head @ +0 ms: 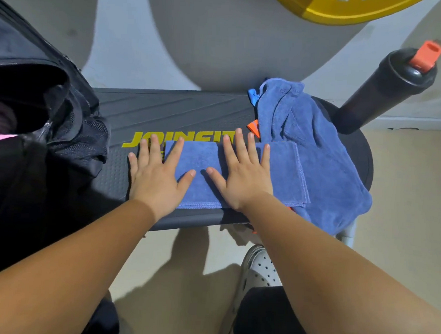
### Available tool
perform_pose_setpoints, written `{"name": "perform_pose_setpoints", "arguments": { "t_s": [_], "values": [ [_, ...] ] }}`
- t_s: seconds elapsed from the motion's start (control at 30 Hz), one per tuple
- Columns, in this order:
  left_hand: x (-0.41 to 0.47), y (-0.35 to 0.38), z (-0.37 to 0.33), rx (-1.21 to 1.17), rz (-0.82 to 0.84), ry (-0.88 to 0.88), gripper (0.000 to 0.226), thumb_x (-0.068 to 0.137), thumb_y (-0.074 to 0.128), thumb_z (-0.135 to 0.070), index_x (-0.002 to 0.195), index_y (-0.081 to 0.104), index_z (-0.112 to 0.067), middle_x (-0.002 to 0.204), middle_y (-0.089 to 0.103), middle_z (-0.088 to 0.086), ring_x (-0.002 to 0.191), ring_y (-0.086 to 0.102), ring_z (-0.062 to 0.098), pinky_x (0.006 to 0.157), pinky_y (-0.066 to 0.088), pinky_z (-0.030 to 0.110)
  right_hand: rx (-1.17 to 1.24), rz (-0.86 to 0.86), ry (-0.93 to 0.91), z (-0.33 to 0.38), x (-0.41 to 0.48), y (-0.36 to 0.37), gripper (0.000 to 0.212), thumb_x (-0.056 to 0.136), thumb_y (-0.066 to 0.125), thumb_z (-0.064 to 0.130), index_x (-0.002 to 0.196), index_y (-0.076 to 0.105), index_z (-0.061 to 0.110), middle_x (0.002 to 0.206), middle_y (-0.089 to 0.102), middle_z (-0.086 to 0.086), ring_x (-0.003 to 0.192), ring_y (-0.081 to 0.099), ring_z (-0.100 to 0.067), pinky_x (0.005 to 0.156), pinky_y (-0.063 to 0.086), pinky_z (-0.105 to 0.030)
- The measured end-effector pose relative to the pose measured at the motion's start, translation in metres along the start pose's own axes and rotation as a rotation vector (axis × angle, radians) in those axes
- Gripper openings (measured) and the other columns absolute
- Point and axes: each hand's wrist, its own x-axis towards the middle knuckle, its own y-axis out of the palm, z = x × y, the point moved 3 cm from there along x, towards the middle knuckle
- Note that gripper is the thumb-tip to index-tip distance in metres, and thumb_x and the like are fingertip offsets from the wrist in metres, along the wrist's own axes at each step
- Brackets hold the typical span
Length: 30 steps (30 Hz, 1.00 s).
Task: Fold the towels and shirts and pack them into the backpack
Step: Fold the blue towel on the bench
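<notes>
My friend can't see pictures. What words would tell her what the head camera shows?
The left hand and right hand lie flat on a folded blue towel on a dark bench. An open black backpack sits left; a crumpled blue towel and a dark bottle sit right.

Gym: JOINFIT step platform [166,107], shaker bottle [387,91], yellow gear [350,10] behind.

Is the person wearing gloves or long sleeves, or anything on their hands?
No. The left hand and the right hand are bare, with no gloves, rings, watch or bracelet. No sleeve shows on either side, all the way back to the edge of the picture. The fingernails look short and plain.
</notes>
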Motion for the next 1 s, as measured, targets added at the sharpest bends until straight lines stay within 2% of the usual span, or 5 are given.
{"name": "perform_pose_setpoints", "arguments": {
  "t_s": [0.37,0.57,0.67,0.73,1.0],
  "values": [
    [0.008,0.002,0.005,-0.002,0.109,0.048,0.080,0.095,0.038,-0.063,0.159,0.008,-0.025,0.167,-0.005,0.001,0.153,-0.010,0.020,0.121,-0.001,0.056,0.057,0.052,0.033,0.002,0.002,0.015,0.087,0.091,0.009,0.077,0.159,-0.006,0.026,0.166,-0.014,0.002,0.152,-0.018,-0.024,0.121,-0.006,-0.057],
    [0.005,-0.015,0.003,-0.169,-0.007,0.112,0.077,0.093,0.060,-0.042,0.158,0.022,-0.022,0.167,0.006,-0.008,0.147,0.023,0.022,0.116,0.023,0.045,0.065,0.057,0.029,0.002,0.001,0.015,0.089,0.090,0.006,0.078,0.159,-0.006,0.024,0.166,-0.014,0.001,0.152,-0.018,-0.024,0.121,-0.006,-0.057],
    [0.003,-0.019,0.001,-0.450,0.000,0.112,0.077,0.092,0.063,-0.015,0.157,0.023,-0.020,0.165,0.005,-0.015,0.148,0.014,0.000,0.117,0.019,0.017,0.045,0.027,0.057,0.001,0.000,0.012,0.091,0.089,0.005,0.078,0.159,-0.003,0.021,0.167,-0.013,0.000,0.152,-0.018,-0.025,0.120,-0.006,-0.059],
    [0.001,-0.019,0.000,-0.550,0.053,0.093,0.080,0.090,0.059,-0.001,0.158,0.020,-0.020,0.164,0.004,-0.017,0.140,0.007,-0.013,0.102,0.011,-0.005,0.011,0.036,0.090,0.000,-0.003,0.012,0.095,0.086,0.002,0.081,0.159,-0.003,0.020,0.167,-0.012,-0.001,0.152,-0.016,-0.025,0.119,-0.007,-0.060],
    [0.008,-0.037,0.012,-0.459,0.092,0.076,0.086,0.087,0.060,0.005,0.159,0.016,-0.014,0.166,0.009,-0.005,0.144,0.008,-0.006,0.096,0.001,-0.010,0.099,0.119,0.091,0.011,-0.001,0.014,0.093,0.087,0.003,0.080,0.159,-0.005,0.022,0.166,-0.016,0.000,0.152,-0.018,-0.026,0.119,-0.008,-0.059]
  ]
}}
